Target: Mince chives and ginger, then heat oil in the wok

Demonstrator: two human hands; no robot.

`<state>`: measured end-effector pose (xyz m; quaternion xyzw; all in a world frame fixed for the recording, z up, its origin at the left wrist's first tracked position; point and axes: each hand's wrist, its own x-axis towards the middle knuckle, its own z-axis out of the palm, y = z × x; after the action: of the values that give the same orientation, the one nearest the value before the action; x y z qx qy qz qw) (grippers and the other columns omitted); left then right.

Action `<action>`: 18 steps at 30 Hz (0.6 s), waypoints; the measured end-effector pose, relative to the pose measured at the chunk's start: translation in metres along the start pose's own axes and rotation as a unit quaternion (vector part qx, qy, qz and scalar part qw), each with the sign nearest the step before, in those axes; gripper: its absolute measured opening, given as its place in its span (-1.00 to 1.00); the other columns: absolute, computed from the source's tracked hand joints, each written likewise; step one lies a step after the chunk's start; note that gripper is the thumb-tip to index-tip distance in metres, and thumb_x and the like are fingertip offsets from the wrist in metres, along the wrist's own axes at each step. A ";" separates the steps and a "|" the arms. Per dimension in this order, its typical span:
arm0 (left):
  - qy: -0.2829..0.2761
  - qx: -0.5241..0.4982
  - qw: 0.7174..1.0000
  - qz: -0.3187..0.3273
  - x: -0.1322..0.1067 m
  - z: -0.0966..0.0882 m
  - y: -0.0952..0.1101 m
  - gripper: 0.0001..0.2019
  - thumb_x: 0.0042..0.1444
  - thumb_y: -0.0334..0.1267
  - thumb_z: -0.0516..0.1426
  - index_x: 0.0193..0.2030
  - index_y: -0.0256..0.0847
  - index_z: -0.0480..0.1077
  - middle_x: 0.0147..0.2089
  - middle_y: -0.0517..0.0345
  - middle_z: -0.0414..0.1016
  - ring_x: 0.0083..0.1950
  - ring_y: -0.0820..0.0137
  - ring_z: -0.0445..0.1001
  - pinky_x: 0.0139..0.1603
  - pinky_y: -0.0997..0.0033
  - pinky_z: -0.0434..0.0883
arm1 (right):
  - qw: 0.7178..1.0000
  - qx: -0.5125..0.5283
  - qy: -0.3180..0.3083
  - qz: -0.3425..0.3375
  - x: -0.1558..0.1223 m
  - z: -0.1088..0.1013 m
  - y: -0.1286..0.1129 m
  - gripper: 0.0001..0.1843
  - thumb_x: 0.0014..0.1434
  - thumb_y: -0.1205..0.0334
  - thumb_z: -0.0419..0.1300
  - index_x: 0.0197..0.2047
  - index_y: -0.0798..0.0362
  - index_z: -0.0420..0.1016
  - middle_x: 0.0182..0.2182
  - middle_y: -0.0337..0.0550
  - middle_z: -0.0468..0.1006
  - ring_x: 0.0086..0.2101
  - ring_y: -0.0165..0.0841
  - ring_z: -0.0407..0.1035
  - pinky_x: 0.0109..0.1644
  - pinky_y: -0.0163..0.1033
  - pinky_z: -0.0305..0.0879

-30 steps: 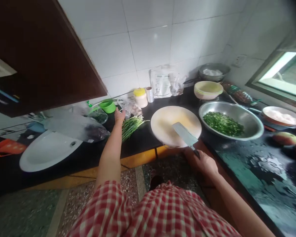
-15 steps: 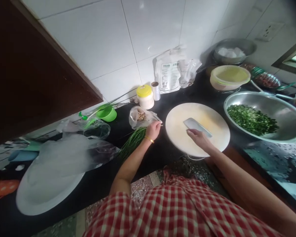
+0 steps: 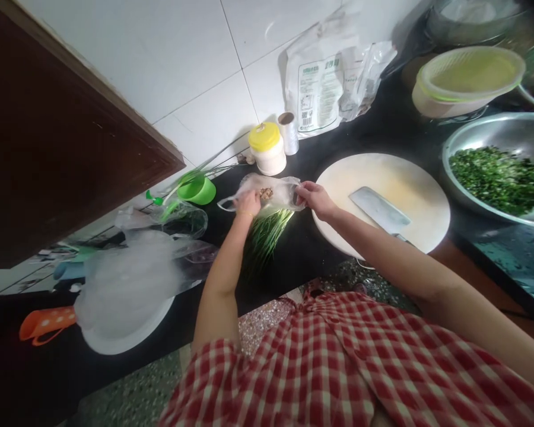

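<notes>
Both hands hold a small clear plastic bag (image 3: 273, 193) with brown bits inside, just above a bunch of green chives (image 3: 267, 232) on the black counter. My left hand (image 3: 248, 203) pinches the bag's left side and my right hand (image 3: 314, 198) grips its right side. The cleaver (image 3: 380, 210) lies flat and untouched on the round pale cutting board (image 3: 420, 196) to the right of my hands.
A steel bowl (image 3: 469, 137) of chopped greens sits at the right. Behind are a yellow-lidded jar (image 3: 267, 148), a small roll (image 3: 289, 131), a white packet (image 3: 323, 89) and a covered yellow-green basin (image 3: 467, 80). A green cup (image 3: 198, 188), plastic bags and a white plate (image 3: 124, 332) are at the left.
My right hand let go of the cleaver, which now lies on the board, and moved left to the plastic bag. Both hands now hold the bag. The view has tilted closer.
</notes>
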<state>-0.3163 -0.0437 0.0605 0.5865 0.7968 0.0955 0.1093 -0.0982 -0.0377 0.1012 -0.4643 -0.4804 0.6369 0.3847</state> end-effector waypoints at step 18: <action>-0.107 -0.024 0.992 -0.056 0.060 0.029 -0.014 -0.52 0.10 0.03 -0.04 -0.24 -0.35 0.50 -0.23 -0.23 0.51 -0.15 0.10 0.45 -0.16 0.25 0.32 | 0.997 -0.058 -0.043 -0.023 0.001 0.003 0.008 -0.69 -0.01 0.00 0.19 -0.50 0.06 0.27 -0.70 -0.35 0.34 -0.64 -0.55 0.13 -0.55 -0.40 0.05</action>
<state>-0.3380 0.0102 0.0254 0.5451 0.8097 0.0449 0.2128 -0.1019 -0.0391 0.0932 -0.4472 -0.5433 0.6178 0.3508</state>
